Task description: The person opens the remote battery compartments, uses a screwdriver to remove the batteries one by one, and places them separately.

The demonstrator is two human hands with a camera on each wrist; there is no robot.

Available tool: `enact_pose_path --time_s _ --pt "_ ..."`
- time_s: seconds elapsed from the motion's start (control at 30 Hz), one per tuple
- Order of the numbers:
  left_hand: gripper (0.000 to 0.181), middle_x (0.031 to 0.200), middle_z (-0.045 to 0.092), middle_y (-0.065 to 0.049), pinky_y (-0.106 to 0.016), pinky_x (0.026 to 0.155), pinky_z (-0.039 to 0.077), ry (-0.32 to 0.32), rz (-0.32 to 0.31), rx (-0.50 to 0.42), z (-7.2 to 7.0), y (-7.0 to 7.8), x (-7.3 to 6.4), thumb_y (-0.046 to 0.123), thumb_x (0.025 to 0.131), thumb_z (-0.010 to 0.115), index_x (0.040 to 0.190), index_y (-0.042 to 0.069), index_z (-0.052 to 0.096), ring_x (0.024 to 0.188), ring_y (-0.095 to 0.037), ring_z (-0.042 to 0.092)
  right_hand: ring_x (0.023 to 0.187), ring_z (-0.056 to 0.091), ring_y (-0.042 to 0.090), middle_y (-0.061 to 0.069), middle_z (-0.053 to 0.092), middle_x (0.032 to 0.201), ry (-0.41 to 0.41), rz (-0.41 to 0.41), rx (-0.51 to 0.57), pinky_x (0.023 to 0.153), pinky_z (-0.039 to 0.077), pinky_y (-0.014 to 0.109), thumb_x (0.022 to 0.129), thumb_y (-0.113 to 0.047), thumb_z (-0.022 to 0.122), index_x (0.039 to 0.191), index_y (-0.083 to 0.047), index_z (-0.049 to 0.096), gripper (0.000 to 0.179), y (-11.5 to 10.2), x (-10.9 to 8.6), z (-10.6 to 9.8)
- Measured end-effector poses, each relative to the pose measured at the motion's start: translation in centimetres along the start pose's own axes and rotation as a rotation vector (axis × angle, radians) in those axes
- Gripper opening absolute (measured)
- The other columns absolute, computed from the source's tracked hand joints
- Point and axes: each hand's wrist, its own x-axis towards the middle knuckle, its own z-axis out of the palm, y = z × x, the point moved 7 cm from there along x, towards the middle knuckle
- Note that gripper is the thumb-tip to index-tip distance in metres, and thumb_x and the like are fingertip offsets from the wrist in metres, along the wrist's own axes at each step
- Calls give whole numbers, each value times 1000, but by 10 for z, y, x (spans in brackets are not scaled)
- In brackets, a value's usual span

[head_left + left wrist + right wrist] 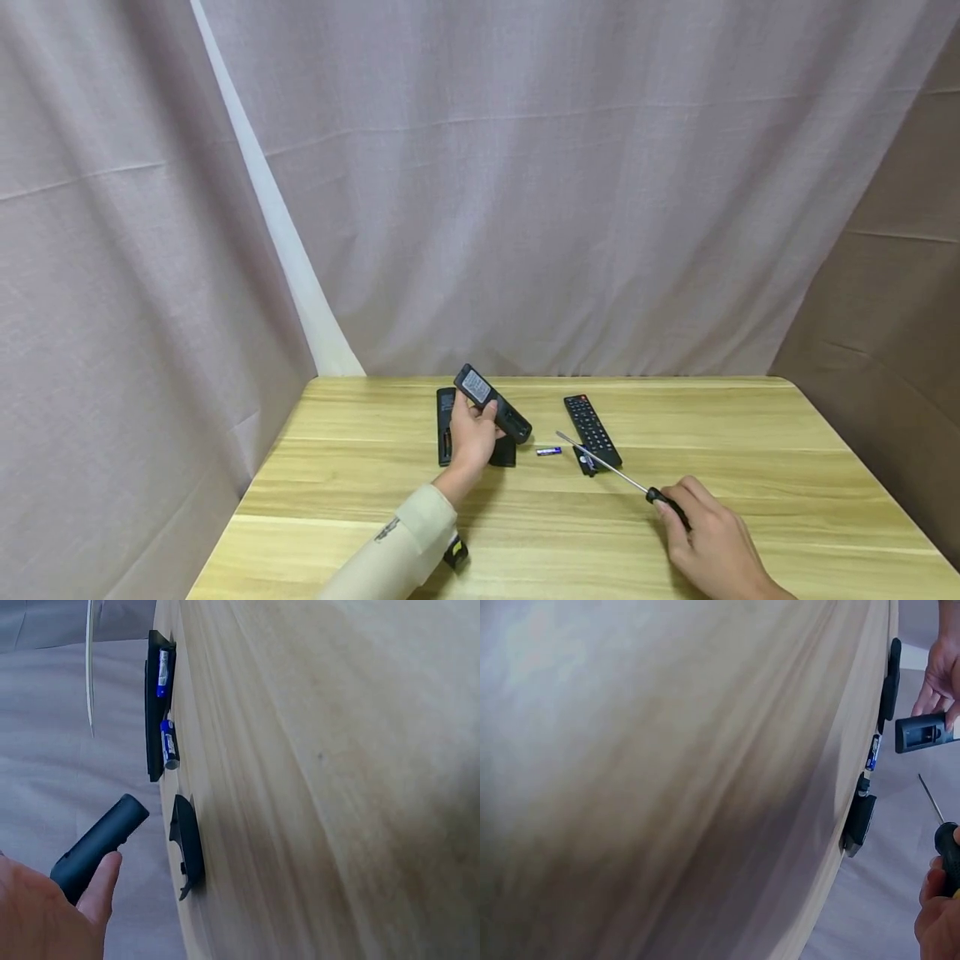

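My left hand (474,437) grips a black remote control (512,421), raised above the table with its labelled back showing. An uncovered battery compartment (921,735) shows at its end in the right wrist view. My right hand (712,537) holds a screwdriver (667,504) by its black handle, the metal shaft pointing left and away from me. Its tip is apart from the raised remote. Below the raised remote lies a black cover (504,454). A blue battery (548,451) lies to the right of that cover.
A second remote (444,425) lies back up behind my left hand. Another remote (592,427) lies button side up to the right, beside a small black piece (583,461) with a blue battery. A black and yellow object (455,552) is partly hidden by my left sleeve. Curtains surround the table (337,492).
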Motion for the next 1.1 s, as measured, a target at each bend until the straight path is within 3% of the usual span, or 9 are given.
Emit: enact_pose_path --time_s 0.37,0.57,0.7,0.8,0.87,1.0,1.1 --pt "35 112 79 -24 -49 75 69 -51 37 100 -1 3 1 8 106 63 141 11 56 89 -26 80 68 43 -9 -10 59 87 -4 2 2 51 41 20 82 3 84 94 -11 74 20 1 2 1" --pt "35 101 81 -21 -29 62 63 -47 60 172 2 4 -1 5 103 67 137 9 60 75 -18 74 69 44 -9 -10 60 87 10 -5 2 52 41 19 82 3 84 93 -12 73 21 2 4 0" --pt "41 105 81 -19 -25 60 60 -70 68 198 4 6 0 7 104 67 143 11 57 76 -16 74 69 45 -9 -11 60 87 33 -27 11 53 38 14 79 4 85 93 -12 73 24 3 4 -1" --pt "45 107 81 -20 -28 62 63 -91 77 215 7 10 4 9 105 67 148 12 55 79 -16 76 70 44 -9 -11 60 87 38 -35 22 53 37 12 79 4 85 93 -11 73 24 3 4 0" --pt "45 107 81 -22 -37 64 67 -108 75 207 9 11 9 8 104 67 148 10 55 79 -20 78 70 44 -9 -11 60 88 37 -38 24 53 37 12 80 4 84 93 -11 73 24 3 5 0" --pt "47 105 79 -28 -55 71 69 -161 39 144 18 11 21 4 103 68 147 7 54 78 -29 80 71 45 -9 -11 60 88 40 -40 26 54 37 12 79 4 84 93 -12 73 24 4 6 0" --pt "51 107 79 -30 -59 73 68 -191 10 149 25 8 31 3 101 69 149 6 53 77 -31 80 70 44 -9 -12 60 88 39 -39 31 54 37 12 80 4 84 93 -12 73 24 3 7 0"
